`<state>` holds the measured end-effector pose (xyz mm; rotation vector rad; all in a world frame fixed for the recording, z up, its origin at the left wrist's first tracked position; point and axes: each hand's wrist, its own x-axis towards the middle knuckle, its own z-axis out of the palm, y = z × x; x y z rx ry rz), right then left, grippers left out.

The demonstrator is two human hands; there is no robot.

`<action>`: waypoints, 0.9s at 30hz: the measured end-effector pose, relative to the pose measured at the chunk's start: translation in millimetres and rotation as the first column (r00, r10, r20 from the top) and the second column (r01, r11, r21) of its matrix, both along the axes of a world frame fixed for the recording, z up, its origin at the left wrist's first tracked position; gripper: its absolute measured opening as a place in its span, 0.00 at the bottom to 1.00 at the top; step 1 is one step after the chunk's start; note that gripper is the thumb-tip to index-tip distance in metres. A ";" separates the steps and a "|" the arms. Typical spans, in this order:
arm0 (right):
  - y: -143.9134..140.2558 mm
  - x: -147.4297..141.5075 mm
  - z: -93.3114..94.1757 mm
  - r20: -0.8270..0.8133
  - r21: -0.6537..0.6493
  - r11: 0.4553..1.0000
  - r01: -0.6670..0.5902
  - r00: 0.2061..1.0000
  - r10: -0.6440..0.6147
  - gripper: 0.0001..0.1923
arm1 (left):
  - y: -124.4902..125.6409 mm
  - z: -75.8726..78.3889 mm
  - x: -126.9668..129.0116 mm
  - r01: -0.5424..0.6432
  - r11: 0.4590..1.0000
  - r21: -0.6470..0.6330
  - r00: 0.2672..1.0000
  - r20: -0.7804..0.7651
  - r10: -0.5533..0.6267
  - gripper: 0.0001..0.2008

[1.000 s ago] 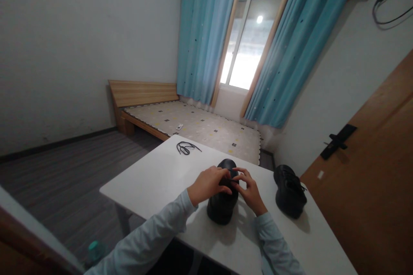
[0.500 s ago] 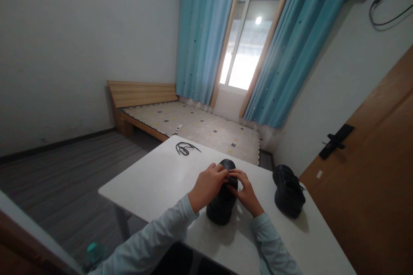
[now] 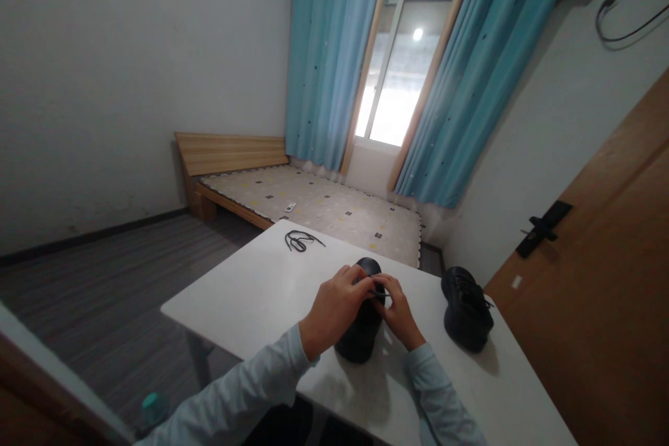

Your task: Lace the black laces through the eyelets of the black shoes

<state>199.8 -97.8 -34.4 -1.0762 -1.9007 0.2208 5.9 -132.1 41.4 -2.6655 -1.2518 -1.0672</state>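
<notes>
A black shoe (image 3: 359, 343) stands on the white table (image 3: 235, 300), its toe pointing away from me. My left hand (image 3: 339, 303) is bent over the shoe's upper from the left, with thumb and fingers pinched together. From the other side my right hand (image 3: 400, 313) closes its thumb and forefinger at the same spot. A thin dark strand, which looks like a shoelace (image 3: 380, 294), shows between the fingertips of both hands. My fingers hide most of the lacing area. A second black shoe (image 3: 467, 310), with laces in it, stands to the right.
A loose dark lace (image 3: 300, 240) lies coiled near the table's far left corner. Behind the table is a bed (image 3: 324, 202) with a small white remote (image 3: 290, 207) on it. A wooden door (image 3: 601, 279) is close on the right. A teal-capped bottle (image 3: 151, 404) is low at left.
My left hand has shifted slightly right and its fingers have curled closer to my right hand. The thin strand between them shows more plainly. The shoes stay put.
</notes>
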 end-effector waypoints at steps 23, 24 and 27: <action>-19.6 -2.8 33.3 -0.089 -0.034 0.989 -0.143 0.986 0.139 0.05 | -62.1 40.3 -28.6 0.096 0.936 0.340 0.973 0.165 -0.160 0.04; -20.0 -1.8 35.6 -0.092 -0.036 0.987 -0.156 0.984 0.152 0.05 | -65.5 42.3 -29.9 0.107 0.933 0.344 0.975 0.147 -0.166 0.05; -20.5 1.4 39.5 -0.096 -0.050 0.981 -0.187 0.979 0.181 0.06 | -75.2 46.5 -34.0 0.137 0.926 0.352 0.981 0.084 -0.177 0.06</action>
